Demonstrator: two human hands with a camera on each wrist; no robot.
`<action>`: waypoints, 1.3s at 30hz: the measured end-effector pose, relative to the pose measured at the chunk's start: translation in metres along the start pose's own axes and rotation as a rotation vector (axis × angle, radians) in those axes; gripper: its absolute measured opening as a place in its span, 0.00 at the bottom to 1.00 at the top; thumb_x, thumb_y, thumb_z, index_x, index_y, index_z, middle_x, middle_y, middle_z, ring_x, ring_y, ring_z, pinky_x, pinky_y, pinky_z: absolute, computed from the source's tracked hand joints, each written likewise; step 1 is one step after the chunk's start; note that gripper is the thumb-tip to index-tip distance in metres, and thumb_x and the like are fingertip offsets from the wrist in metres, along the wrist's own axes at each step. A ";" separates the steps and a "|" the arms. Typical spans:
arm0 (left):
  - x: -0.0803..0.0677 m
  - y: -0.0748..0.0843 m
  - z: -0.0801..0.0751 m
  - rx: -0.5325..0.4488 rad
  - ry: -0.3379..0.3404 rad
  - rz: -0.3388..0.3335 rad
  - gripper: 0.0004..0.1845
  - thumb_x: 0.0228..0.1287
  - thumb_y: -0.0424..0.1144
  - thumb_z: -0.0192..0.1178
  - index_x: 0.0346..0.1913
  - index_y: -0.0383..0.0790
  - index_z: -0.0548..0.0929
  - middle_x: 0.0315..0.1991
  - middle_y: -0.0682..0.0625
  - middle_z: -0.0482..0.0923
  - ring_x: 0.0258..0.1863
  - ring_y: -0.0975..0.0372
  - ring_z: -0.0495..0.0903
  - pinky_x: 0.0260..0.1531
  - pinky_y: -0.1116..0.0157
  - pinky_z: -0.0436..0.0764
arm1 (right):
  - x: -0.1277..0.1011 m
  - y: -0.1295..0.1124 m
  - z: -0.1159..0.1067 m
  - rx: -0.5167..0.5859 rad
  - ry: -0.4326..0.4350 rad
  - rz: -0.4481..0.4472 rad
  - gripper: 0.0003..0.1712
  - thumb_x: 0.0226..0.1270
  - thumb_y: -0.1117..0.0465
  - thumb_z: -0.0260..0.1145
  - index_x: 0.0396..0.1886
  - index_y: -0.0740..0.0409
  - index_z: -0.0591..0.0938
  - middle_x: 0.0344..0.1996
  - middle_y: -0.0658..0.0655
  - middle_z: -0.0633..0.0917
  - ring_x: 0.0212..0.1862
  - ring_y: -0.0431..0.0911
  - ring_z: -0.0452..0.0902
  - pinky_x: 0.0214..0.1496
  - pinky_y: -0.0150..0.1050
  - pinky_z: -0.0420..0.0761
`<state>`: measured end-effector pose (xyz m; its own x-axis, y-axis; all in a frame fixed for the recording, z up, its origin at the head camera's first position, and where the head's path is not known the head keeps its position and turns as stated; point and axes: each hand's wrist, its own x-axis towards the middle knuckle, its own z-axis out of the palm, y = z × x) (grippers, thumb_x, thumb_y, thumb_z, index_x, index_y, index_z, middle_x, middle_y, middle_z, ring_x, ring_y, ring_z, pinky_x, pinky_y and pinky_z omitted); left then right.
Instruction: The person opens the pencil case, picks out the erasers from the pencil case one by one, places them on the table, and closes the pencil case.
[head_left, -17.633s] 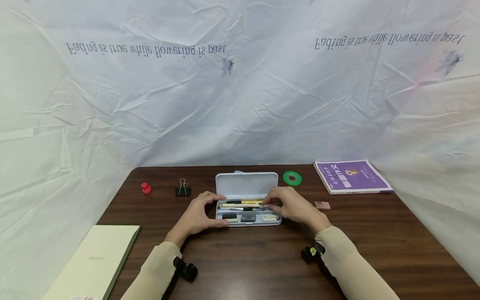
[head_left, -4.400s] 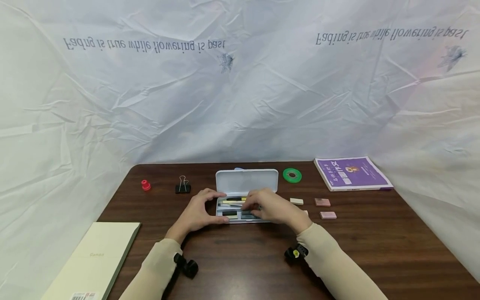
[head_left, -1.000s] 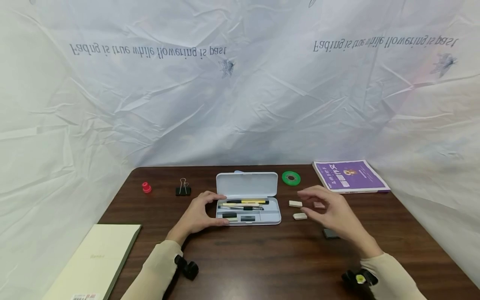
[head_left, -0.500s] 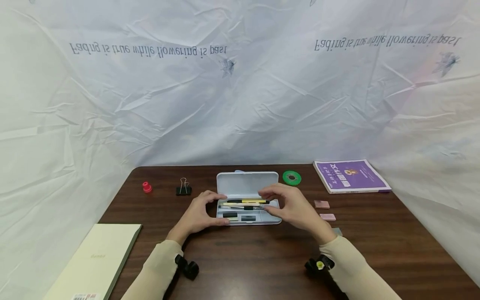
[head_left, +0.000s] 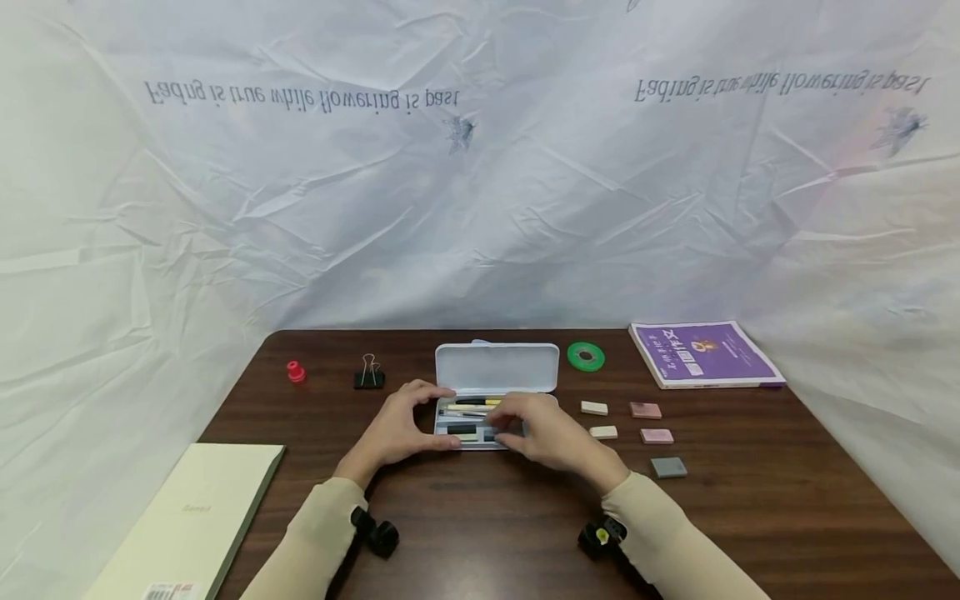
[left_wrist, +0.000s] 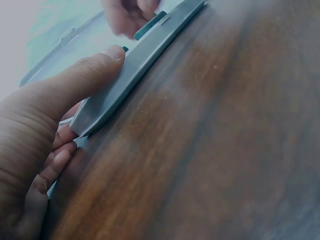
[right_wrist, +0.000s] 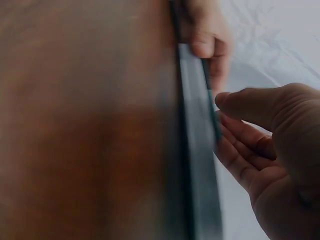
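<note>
A light grey pencil case (head_left: pixel 497 367) lies open mid-table with pens and a dark eraser (head_left: pixel 461 429) inside. My left hand (head_left: pixel 408 425) grips its left end, thumb on the front rim (left_wrist: pixel 135 65) and fingers round the far side. My right hand (head_left: pixel 528 432) reaches into the front compartment, where its fingertips pinch a second dark eraser (left_wrist: pixel 150 25), mostly hidden under them. In the right wrist view the right hand's thumb (right_wrist: pixel 235 102) and curled fingers lie against the case's edge (right_wrist: pixel 197 150).
Right of the case lie two white erasers (head_left: pixel 594 408), two pink ones (head_left: pixel 645 410) and a grey one (head_left: pixel 668 467). Behind them sit a green tape roll (head_left: pixel 586 357) and a purple book (head_left: pixel 705 353). On the left are a binder clip (head_left: pixel 368 377), a red stopper (head_left: pixel 296 372) and a pale notebook (head_left: pixel 187 521).
My right hand has come back from the erasers at the right, where a grey one now lies, and dipped into the case's front compartment. The left hand has kept its hold.
</note>
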<state>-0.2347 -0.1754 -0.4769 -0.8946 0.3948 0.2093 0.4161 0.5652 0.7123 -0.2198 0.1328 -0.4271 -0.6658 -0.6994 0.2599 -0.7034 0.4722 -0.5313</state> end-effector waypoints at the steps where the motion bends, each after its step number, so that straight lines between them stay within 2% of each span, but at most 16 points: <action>1: 0.000 0.000 0.000 0.000 -0.001 0.000 0.41 0.54 0.62 0.87 0.72 0.58 0.86 0.66 0.53 0.81 0.67 0.52 0.79 0.69 0.41 0.78 | 0.000 0.000 0.002 -0.016 -0.012 0.004 0.12 0.76 0.68 0.77 0.56 0.57 0.93 0.49 0.51 0.91 0.50 0.43 0.89 0.53 0.44 0.89; 8: 0.000 -0.001 0.000 0.002 0.004 -0.002 0.41 0.54 0.63 0.87 0.72 0.59 0.87 0.66 0.53 0.81 0.67 0.52 0.79 0.69 0.40 0.78 | 0.001 -0.001 0.007 -0.047 -0.032 0.015 0.11 0.77 0.67 0.76 0.54 0.52 0.94 0.49 0.47 0.91 0.53 0.42 0.88 0.58 0.45 0.87; 13: 0.000 -0.001 0.000 0.003 -0.003 -0.007 0.42 0.54 0.64 0.87 0.72 0.60 0.86 0.66 0.53 0.81 0.67 0.52 0.79 0.69 0.40 0.78 | 0.000 -0.003 0.004 -0.011 -0.033 0.021 0.10 0.77 0.67 0.75 0.53 0.53 0.94 0.49 0.46 0.90 0.50 0.40 0.87 0.55 0.43 0.87; 21: 0.000 0.001 0.000 0.002 0.011 0.000 0.42 0.53 0.63 0.88 0.71 0.58 0.87 0.66 0.53 0.81 0.68 0.51 0.79 0.70 0.39 0.78 | -0.009 -0.006 -0.022 0.022 0.129 -0.064 0.12 0.71 0.72 0.76 0.49 0.54 0.92 0.43 0.48 0.89 0.44 0.38 0.85 0.48 0.46 0.90; 25: 0.000 0.001 0.001 0.013 0.010 0.000 0.42 0.53 0.63 0.87 0.71 0.58 0.87 0.66 0.54 0.81 0.68 0.51 0.79 0.70 0.40 0.78 | -0.024 -0.007 -0.046 0.002 0.212 -0.043 0.14 0.70 0.73 0.78 0.49 0.52 0.92 0.44 0.45 0.88 0.42 0.37 0.84 0.43 0.45 0.89; 31: -0.001 0.002 0.001 0.007 0.013 0.004 0.41 0.53 0.62 0.88 0.71 0.58 0.87 0.66 0.53 0.81 0.68 0.50 0.79 0.69 0.39 0.77 | -0.057 0.000 -0.073 -0.052 0.309 -0.001 0.18 0.69 0.75 0.78 0.49 0.49 0.91 0.45 0.44 0.89 0.44 0.39 0.85 0.45 0.39 0.90; 36: -0.001 0.003 0.000 0.008 0.008 -0.001 0.41 0.53 0.62 0.88 0.71 0.58 0.87 0.66 0.53 0.81 0.68 0.50 0.79 0.70 0.39 0.77 | -0.086 0.010 -0.083 -0.115 0.347 0.031 0.20 0.67 0.76 0.79 0.48 0.47 0.91 0.44 0.42 0.88 0.39 0.41 0.81 0.38 0.34 0.81; 39: -0.002 0.003 0.000 0.011 0.005 -0.003 0.42 0.54 0.63 0.87 0.71 0.58 0.86 0.66 0.53 0.81 0.68 0.51 0.79 0.69 0.39 0.78 | -0.102 0.016 -0.083 -0.128 0.358 0.062 0.21 0.65 0.77 0.79 0.46 0.47 0.92 0.44 0.41 0.89 0.39 0.39 0.82 0.38 0.34 0.83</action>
<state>-0.2320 -0.1740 -0.4751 -0.8965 0.3897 0.2108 0.4155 0.5741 0.7055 -0.1836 0.2559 -0.3951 -0.7366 -0.4463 0.5081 -0.6696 0.5864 -0.4558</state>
